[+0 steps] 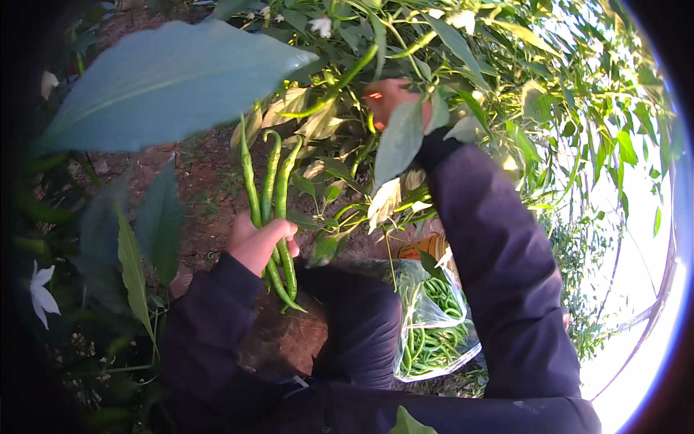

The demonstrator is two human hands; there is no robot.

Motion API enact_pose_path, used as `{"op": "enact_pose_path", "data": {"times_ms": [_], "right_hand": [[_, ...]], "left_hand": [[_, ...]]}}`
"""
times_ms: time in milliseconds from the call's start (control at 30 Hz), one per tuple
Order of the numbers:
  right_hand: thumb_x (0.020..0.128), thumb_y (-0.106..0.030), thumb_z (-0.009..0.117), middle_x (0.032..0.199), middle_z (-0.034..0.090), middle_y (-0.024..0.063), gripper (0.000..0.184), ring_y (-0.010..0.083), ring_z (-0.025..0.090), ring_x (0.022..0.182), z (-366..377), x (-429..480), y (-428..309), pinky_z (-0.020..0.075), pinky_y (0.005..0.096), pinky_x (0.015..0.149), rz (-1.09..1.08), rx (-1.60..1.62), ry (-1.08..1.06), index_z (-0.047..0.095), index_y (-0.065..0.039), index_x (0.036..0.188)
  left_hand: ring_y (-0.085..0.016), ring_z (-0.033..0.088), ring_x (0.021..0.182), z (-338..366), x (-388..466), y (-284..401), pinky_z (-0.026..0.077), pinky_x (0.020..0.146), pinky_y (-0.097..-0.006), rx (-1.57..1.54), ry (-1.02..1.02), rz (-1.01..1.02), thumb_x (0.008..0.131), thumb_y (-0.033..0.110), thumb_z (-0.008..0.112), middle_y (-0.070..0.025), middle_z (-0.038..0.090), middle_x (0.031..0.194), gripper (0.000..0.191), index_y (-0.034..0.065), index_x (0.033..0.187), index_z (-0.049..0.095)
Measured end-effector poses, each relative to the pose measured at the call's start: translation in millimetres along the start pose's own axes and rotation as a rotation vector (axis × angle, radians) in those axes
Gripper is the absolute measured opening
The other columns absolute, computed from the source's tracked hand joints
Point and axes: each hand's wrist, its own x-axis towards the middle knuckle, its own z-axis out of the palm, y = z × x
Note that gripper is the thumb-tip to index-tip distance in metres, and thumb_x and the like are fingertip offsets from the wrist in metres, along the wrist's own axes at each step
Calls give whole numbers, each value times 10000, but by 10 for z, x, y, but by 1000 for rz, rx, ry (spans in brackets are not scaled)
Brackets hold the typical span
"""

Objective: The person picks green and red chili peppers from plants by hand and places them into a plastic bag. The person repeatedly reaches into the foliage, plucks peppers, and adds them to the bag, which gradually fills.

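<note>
Several long green chili peppers (282, 187) stand upright in my left hand (260, 241), whose thumb presses across them. Their lower tips poke out beneath the fist. Farther out, my right hand (393, 103) reaches in among the pepper plant's foliage, partly covered by a leaf (400, 142). Its fingers are blurred, so whether they grip anything is unclear. Just left of that hand, a green pepper (347, 78) hangs on the plant. Another pepper (415, 46) hangs above it.
A clear plastic bag (434, 320) full of green peppers (434, 347) sits beside my knee (358, 325). Behind it is a yellow container (420, 247). A large leaf (173, 81) looms close at upper left. Reddish soil (206, 179) shows between plants; bright plastic sheeting seems to line the right.
</note>
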Motion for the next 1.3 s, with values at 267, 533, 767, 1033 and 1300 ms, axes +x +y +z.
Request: {"op": "enact_pose_path", "data": {"times_ms": [267,533,767,1033,1300], "right_hand": [[797,-177,702,894,695,249,307,433,703,862,151,398,775,558,498,761,40,-516,-161,696,45,1008],[808,-202,699,927,712,209,215,408,706,887,-192,394,532,538,475,747,-391,-335,2,690,-38,947],[795,-212,729,1002,723,245,275,433,705,960,-427,452,406,557,483,817,100,-459,-277,729,5,963],[780,-155,704,988,725,243,250,399,713,939,-607,444,272,550,470,800,-19,-301,-189,752,-15,981],[805,-108,680,1122,722,248,393,377,700,1057,-672,331,357,550,429,882,-125,-194,-275,730,-32,1188]], "left_hand": [[-181,646,581,40,-34,55,542,559,-326,51,75,-89,813,68,709,-92,644,750,133,-27,854,626],[-177,644,584,-23,4,-14,545,548,-318,33,87,-64,809,54,708,-83,635,759,137,-27,878,622],[-175,638,579,76,22,-21,546,557,-314,6,68,-50,811,47,705,-81,642,775,129,-24,883,625],[-169,644,602,10,-3,-44,554,573,-308,13,85,-50,811,41,708,-77,648,782,132,-22,903,638],[-161,644,619,1,-17,36,566,585,-311,1,113,-30,821,48,706,-71,648,796,137,-18,922,642]]}}
